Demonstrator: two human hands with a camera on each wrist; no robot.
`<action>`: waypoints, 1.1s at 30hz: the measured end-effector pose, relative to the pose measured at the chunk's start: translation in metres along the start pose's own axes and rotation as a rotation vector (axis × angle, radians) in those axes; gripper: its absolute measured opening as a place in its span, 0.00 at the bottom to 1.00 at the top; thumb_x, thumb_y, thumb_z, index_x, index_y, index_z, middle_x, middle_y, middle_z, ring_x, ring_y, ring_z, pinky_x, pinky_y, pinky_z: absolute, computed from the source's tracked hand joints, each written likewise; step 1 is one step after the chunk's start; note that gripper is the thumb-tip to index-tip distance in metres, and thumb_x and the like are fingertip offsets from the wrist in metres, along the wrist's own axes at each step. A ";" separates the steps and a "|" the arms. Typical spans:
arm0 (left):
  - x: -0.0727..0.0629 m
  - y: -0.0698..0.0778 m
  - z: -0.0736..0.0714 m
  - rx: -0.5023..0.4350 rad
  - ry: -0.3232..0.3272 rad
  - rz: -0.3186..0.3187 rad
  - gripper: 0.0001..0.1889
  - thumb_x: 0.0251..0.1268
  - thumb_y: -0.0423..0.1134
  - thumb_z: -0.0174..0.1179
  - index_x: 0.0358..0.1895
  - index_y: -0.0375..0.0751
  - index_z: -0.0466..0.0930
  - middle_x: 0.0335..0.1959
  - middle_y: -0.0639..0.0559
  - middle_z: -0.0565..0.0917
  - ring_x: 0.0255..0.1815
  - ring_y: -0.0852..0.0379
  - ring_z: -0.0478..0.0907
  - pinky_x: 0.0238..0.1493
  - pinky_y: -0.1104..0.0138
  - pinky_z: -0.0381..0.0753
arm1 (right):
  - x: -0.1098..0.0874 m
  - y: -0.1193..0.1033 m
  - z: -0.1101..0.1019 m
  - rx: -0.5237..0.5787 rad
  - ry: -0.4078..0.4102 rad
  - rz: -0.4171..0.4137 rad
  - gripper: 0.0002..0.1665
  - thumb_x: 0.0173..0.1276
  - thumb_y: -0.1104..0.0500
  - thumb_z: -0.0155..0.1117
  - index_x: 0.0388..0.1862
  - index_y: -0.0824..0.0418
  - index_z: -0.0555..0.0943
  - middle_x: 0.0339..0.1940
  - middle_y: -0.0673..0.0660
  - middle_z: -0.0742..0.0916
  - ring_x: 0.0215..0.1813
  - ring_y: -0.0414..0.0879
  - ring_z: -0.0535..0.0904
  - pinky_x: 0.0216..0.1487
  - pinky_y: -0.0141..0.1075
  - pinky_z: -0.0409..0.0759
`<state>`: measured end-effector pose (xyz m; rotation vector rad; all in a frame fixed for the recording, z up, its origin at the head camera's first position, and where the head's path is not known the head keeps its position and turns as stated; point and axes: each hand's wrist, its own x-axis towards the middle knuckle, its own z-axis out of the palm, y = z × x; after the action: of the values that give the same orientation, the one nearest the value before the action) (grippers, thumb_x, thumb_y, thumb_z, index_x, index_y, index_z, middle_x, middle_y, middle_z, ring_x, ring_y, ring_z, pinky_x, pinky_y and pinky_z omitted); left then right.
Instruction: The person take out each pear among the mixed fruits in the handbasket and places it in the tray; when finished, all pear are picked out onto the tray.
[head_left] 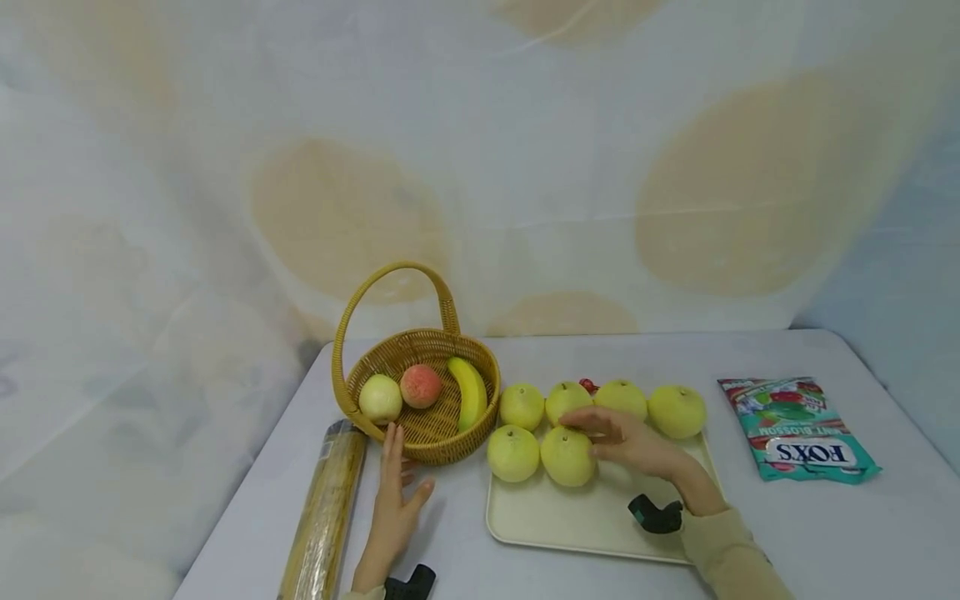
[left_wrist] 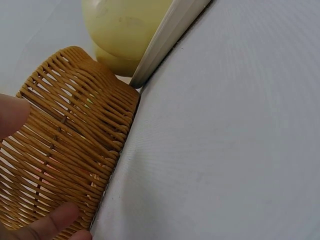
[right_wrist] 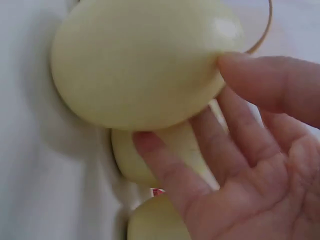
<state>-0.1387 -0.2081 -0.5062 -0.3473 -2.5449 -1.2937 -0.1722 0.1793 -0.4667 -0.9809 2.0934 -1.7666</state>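
Head view: right hand fingers loosely spread against front pear on tray, no grip yet; curl fully before lifting. Left hand flat, empty, touching basket; press there.

This is looking like a staged recording corner rather than a lived-in home: a pale cloth backdrop with tan blotches is hanging behind a plain white worktop, which is carrying a woven wicker basket, a cream plastic tray and a green sweets packet.

Table: basket, tray, wrapped roll, candy bag.
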 end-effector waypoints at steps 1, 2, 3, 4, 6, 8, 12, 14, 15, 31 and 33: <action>0.000 0.000 0.000 0.003 0.000 -0.003 0.47 0.62 0.33 0.63 0.79 0.42 0.41 0.80 0.40 0.40 0.59 0.38 0.72 0.53 0.46 0.75 | 0.001 -0.001 -0.002 -0.006 0.020 0.015 0.28 0.70 0.66 0.57 0.67 0.69 0.67 0.66 0.75 0.73 0.65 0.30 0.72 0.63 0.24 0.70; 0.000 0.000 -0.001 0.003 0.002 -0.007 0.47 0.62 0.33 0.63 0.79 0.43 0.41 0.80 0.41 0.40 0.59 0.38 0.72 0.53 0.46 0.75 | 0.001 -0.002 -0.003 -0.006 0.042 0.027 0.27 0.70 0.66 0.57 0.67 0.69 0.67 0.65 0.74 0.74 0.64 0.32 0.74 0.62 0.25 0.72; 0.000 0.001 -0.001 0.004 0.002 -0.009 0.48 0.62 0.33 0.63 0.79 0.43 0.41 0.80 0.41 0.40 0.59 0.38 0.72 0.53 0.46 0.75 | 0.002 -0.004 -0.004 0.002 0.064 0.035 0.27 0.70 0.66 0.57 0.67 0.69 0.67 0.65 0.74 0.74 0.64 0.33 0.75 0.60 0.26 0.73; 0.000 0.001 -0.002 0.005 0.005 -0.008 0.48 0.62 0.33 0.63 0.79 0.43 0.41 0.80 0.41 0.40 0.59 0.38 0.72 0.53 0.46 0.75 | 0.003 -0.005 -0.005 0.013 0.086 0.042 0.27 0.70 0.66 0.57 0.67 0.69 0.67 0.64 0.74 0.75 0.63 0.34 0.76 0.59 0.27 0.75; 0.000 0.002 -0.002 -0.001 0.008 -0.002 0.48 0.62 0.33 0.63 0.79 0.44 0.41 0.80 0.41 0.40 0.59 0.38 0.72 0.53 0.47 0.75 | 0.005 -0.008 -0.007 0.036 0.125 0.052 0.26 0.71 0.67 0.56 0.66 0.70 0.67 0.65 0.74 0.74 0.62 0.36 0.77 0.57 0.28 0.77; 0.000 0.002 -0.003 -0.004 0.009 0.007 0.48 0.62 0.33 0.63 0.79 0.46 0.41 0.80 0.40 0.41 0.59 0.38 0.72 0.53 0.47 0.75 | 0.007 -0.011 -0.009 0.056 0.147 0.050 0.26 0.72 0.67 0.55 0.67 0.71 0.67 0.65 0.75 0.73 0.62 0.36 0.77 0.56 0.30 0.78; 0.000 0.002 -0.003 0.002 0.010 0.017 0.48 0.62 0.33 0.63 0.79 0.50 0.39 0.80 0.40 0.41 0.59 0.38 0.72 0.53 0.47 0.75 | 0.017 -0.016 -0.010 0.080 0.144 0.039 0.27 0.73 0.66 0.53 0.69 0.70 0.65 0.67 0.73 0.73 0.62 0.37 0.77 0.56 0.36 0.80; 0.000 0.002 -0.003 0.005 0.016 0.014 0.49 0.62 0.32 0.63 0.79 0.52 0.39 0.80 0.41 0.41 0.59 0.38 0.72 0.53 0.47 0.75 | 0.026 -0.021 -0.011 0.095 0.130 0.033 0.26 0.74 0.65 0.52 0.69 0.68 0.65 0.67 0.70 0.74 0.62 0.39 0.78 0.56 0.37 0.80; 0.000 0.001 -0.002 0.006 0.021 0.015 0.49 0.61 0.32 0.63 0.79 0.51 0.39 0.80 0.40 0.41 0.60 0.38 0.72 0.53 0.47 0.75 | 0.031 -0.024 -0.012 0.112 0.121 0.032 0.26 0.74 0.64 0.53 0.69 0.67 0.66 0.67 0.68 0.75 0.63 0.40 0.78 0.56 0.39 0.80; 0.000 0.003 0.001 -0.009 0.026 0.022 0.46 0.62 0.33 0.63 0.78 0.40 0.43 0.79 0.38 0.42 0.60 0.36 0.72 0.51 0.46 0.76 | 0.137 -0.055 0.004 0.378 -0.063 0.097 0.31 0.77 0.61 0.47 0.75 0.67 0.57 0.74 0.73 0.62 0.73 0.62 0.64 0.66 0.60 0.68; 0.000 0.003 0.001 -0.008 0.024 0.027 0.46 0.62 0.33 0.62 0.78 0.39 0.43 0.79 0.38 0.42 0.60 0.36 0.72 0.51 0.46 0.76 | 0.151 -0.056 0.013 0.421 -0.070 0.114 0.31 0.77 0.63 0.45 0.75 0.69 0.54 0.75 0.71 0.63 0.73 0.62 0.64 0.67 0.61 0.66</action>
<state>-0.1380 -0.2061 -0.5045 -0.3644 -2.5072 -1.2916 -0.2587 0.0730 -0.3815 -0.7737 1.6037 -1.9674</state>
